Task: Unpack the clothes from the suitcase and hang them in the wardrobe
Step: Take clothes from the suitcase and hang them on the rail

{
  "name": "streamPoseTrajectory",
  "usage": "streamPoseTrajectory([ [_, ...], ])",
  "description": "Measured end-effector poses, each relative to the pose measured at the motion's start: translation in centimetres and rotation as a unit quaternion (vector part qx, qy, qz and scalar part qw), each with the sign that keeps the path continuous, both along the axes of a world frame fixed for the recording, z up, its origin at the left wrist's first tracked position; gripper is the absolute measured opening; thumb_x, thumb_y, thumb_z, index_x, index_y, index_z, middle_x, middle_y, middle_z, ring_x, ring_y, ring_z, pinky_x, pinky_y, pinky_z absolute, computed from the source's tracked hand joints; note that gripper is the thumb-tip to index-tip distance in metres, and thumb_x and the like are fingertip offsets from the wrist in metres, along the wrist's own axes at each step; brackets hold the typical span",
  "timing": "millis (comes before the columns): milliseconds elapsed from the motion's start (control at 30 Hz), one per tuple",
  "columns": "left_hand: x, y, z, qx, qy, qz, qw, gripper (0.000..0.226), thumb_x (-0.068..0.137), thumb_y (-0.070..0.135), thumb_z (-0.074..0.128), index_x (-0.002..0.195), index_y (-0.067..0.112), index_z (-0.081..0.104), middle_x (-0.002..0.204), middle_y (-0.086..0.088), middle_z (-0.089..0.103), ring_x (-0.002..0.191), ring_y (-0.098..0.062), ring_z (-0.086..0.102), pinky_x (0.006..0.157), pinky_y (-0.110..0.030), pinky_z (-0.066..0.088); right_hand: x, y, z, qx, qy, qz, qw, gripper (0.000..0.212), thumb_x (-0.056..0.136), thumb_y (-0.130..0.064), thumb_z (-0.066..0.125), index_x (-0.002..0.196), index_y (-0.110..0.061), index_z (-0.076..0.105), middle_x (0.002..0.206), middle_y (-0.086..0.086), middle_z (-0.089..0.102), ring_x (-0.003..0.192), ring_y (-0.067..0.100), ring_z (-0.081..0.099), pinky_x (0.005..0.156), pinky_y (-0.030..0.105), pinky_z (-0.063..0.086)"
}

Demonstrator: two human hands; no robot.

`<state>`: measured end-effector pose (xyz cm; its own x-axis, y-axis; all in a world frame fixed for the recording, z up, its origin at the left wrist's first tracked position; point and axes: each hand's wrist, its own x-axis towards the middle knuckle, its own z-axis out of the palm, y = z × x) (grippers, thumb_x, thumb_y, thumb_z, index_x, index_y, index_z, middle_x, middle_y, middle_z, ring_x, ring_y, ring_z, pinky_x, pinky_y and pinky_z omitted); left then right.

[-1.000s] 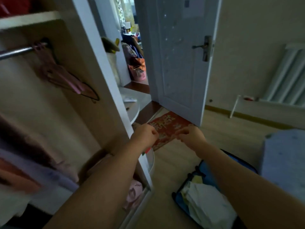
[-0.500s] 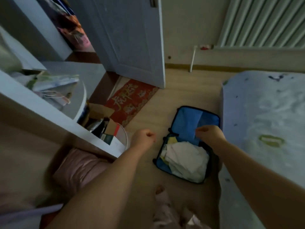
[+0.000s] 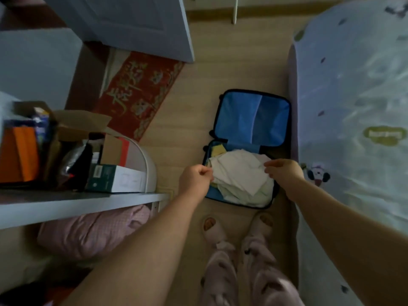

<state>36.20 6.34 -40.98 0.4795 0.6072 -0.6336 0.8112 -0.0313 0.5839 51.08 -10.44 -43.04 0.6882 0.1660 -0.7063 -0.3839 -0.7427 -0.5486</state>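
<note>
Head view: clothes (image 3: 240, 173) lie heaped in the open suitcase (image 3: 254, 120) on the floor (image 3: 220, 62), below and between your hands, equally near both. Your left hand (image 3: 195, 180) is clenched, empty. Your right hand (image 3: 284, 171) curls at the heap's edge, grip unclear.

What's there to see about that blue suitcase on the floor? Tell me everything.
The suitcase lies open flat on the wooden floor, close beside the bed. It has a dark rim and bright blue fabric-looking lining. The far half shows only lining; the near half holds rumpled pale clothes with something yellow at one corner. The left hand and right hand overlap its near half in view; contact cannot be told.
</note>
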Motion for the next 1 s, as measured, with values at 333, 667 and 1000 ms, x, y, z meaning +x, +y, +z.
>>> streamPoseTrajectory([
  [333, 4.2, -2.3, -17.2, -0.021, 0.043, 0.045, 0.998, 0.018, 0.092, 0.022, 0.057, 0.076, 0.025, 0.065, 0.087, 0.003, 0.072, 0.086, -0.016, 0.066, 0.079, -0.028, 0.053, 2.0, -0.9, -17.9, -0.069, 0.058, 0.005, 0.996, 0.019, 0.086, -0.013, 0.061, 0.103, -0.018, 0.068, 0.107, 0.011, 0.066, 0.099, 0.028, 0.061, 0.084, 0.033, 0.051],
  [667, 6.9, -4.3, -31.0, -0.069, 0.042, 0.032, 0.996, 0.026, 0.092, 0.019, 0.058, 0.068, 0.028, 0.060, 0.086, 0.000, 0.071, 0.089, -0.020, 0.066, 0.089, -0.035, 0.054, 1.4, -2.7, -33.1, -0.092, 0.172, -0.074, 0.978, 0.043, 0.088, -0.015, 0.059, 0.130, -0.010, 0.049, 0.129, 0.012, 0.054, 0.117, 0.029, 0.054, 0.100, 0.040, 0.046],
  [1000, 5.5, -3.0, -37.9, -0.070, 0.051, 0.026, 0.996, 0.014, 0.093, 0.017, 0.056, 0.083, 0.019, 0.065, 0.087, 0.003, 0.067, 0.088, -0.015, 0.063, 0.080, -0.023, 0.050, 0.1, -1.7, -40.1, -0.122, 0.178, -0.127, 0.968, 0.051, 0.088, -0.012, 0.057, 0.134, 0.002, 0.040, 0.135, 0.020, 0.048, 0.122, 0.037, 0.049, 0.096, 0.042, 0.043],
])
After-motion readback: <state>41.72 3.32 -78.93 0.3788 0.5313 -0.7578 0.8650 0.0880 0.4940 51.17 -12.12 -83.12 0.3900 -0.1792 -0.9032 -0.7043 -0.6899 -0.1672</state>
